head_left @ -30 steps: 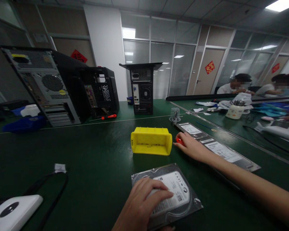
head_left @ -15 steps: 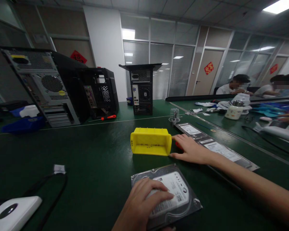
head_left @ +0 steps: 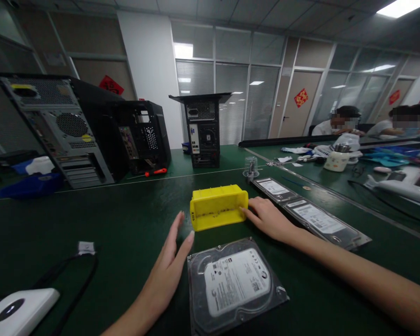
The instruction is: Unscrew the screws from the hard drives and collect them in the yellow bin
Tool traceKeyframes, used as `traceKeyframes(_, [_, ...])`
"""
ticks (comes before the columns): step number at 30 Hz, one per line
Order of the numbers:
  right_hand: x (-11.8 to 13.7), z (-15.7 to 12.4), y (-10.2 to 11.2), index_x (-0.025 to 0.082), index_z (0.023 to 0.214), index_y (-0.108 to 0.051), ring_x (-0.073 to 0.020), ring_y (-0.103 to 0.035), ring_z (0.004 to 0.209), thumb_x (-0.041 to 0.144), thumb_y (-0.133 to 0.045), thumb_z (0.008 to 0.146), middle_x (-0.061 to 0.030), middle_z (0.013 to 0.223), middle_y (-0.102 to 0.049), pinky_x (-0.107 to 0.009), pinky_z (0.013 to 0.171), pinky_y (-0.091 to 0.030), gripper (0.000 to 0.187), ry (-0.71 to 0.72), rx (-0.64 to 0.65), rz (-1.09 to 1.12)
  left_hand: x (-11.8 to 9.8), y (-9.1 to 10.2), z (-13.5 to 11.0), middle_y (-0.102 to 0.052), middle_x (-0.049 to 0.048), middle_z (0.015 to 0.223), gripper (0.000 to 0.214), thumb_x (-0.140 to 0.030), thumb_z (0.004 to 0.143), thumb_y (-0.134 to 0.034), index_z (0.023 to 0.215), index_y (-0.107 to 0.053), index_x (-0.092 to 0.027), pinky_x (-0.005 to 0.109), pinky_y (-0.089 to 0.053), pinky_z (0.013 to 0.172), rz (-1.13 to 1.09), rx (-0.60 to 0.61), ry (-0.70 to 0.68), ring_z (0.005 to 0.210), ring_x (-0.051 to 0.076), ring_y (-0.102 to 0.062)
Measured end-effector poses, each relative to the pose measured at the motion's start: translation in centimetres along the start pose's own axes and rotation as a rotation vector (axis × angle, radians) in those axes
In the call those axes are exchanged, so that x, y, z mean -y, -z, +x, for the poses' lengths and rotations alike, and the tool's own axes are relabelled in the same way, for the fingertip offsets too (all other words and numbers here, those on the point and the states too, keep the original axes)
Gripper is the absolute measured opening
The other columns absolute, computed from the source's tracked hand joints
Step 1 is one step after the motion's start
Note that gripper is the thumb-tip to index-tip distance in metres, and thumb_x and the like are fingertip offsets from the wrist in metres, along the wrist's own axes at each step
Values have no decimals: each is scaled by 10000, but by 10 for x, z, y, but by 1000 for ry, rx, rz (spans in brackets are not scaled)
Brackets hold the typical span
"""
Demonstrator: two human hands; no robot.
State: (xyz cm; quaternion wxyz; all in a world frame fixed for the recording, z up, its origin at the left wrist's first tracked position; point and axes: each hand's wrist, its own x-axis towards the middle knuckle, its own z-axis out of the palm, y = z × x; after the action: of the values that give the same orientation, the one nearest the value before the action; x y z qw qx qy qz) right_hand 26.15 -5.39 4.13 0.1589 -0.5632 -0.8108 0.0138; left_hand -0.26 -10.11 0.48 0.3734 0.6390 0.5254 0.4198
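A yellow plastic bin [head_left: 217, 212] lies on its side on the green table, its mouth facing me and small dark specks along its inside. My right hand [head_left: 266, 215] grips the bin's right wall, the thumb at the mouth's edge and the fingers around the outside. Just left of the bin, my left hand [head_left: 173, 252] is open, fingers straight and thumb apart, holding nothing. Nearest me a hard drive [head_left: 236, 284] lies flat, white label up. Two more hard drives, one farther off [head_left: 275, 187] and one closer [head_left: 324, 221], lie behind my right hand and forearm.
Computer towers stand at the left [head_left: 91, 130] and centre back [head_left: 205, 135]. An orange-handled screwdriver [head_left: 156, 172] lies by the left cases. A clear cup [head_left: 251, 167] stands beyond the drives. A white device [head_left: 21, 310] with cables sits front left. People sit at the far right.
My left hand has left the near hard drive and moved up and left beside the bin. The bin has turned slightly, its left end nearer me, and my right thumb now overlaps its mouth.
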Motion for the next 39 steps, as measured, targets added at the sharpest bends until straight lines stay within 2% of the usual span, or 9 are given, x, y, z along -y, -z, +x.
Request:
traceKeyframes(3, [1,-1,-1,147,1144,-560,-195,-600,971,315,-532,911,-84,1138,-590,-405,826,-514,289,6,-4,17,-1,1,-2,-172,34,1558,667,-579,923,-343,1486,-128,-292,512,-68,1151,-25,124,8,1426,267,-135])
traceKeyframes(8, [2,-2,-4,148,1135,-565,-194,-600,969,317,-531,911,-83,1134,-592,-405,829,-512,283,31,-18,41,1,1,-2,-117,16,1565,701,-613,920,-295,1496,-65,-286,511,-52,1148,4,179,16,1430,260,-98])
traceKeyframes(12, [-2,-2,-1,145,1157,-541,-197,-594,966,333,-530,907,-83,1105,-595,-411,843,-496,313,47,-57,72,0,-1,-2,-135,44,1564,721,-619,917,-303,1497,-67,-261,500,-87,1150,-9,129,8,1428,260,-116])
traceKeyframes(16, [0,-5,24,94,1227,-408,-217,-577,864,386,-553,859,-135,1001,-582,-386,764,-485,492,18,-157,96,-5,-2,-4,-155,105,1556,713,-598,924,-300,1485,-88,-213,484,-117,1151,-25,-12,50,1422,266,-155])
traceKeyframes(18, [8,-8,40,121,1116,-461,-207,-553,761,408,-540,856,-98,888,-580,-369,679,-466,395,39,-161,87,-7,-2,-5,-202,126,1540,667,-571,932,-306,1465,-138,-206,488,-148,1145,-40,-42,40,1411,273,-201])
traceKeyframes(21, [26,-11,51,178,934,-537,-151,-551,688,328,-479,908,-30,806,-592,-296,628,-458,163,169,-31,99,-7,-2,-5,-258,136,1516,591,-526,945,-327,1431,-201,-215,505,-182,1134,-46,-56,11,1391,280,-259])
traceKeyframes(26, [50,4,28,147,1055,-591,-178,-605,941,265,-516,916,-62,1065,-618,-376,818,-506,197,254,155,38,-7,-2,-7,-269,145,1504,559,-492,954,-338,1420,-204,-215,486,-252,1118,-60,-30,-19,1360,273,-331])
traceKeyframes(31, [61,26,5,156,1167,-549,-198,-599,978,312,-534,910,-88,1160,-580,-402,823,-518,302,159,211,-87,-11,-2,-7,-255,158,1498,587,-515,950,-305,1424,-180,-193,462,-271,1115,-31,-6,-10,1350,270,-349])
traceKeyframes(39, [70,34,-3,152,1170,-546,-201,-597,983,312,-538,907,-89,1162,-578,-406,824,-516,308,138,288,-221,-7,-1,-4,-260,147,1491,551,-485,955,-270,1418,-189,-198,457,-228,1127,-41,-10,4,1352,261,-341])
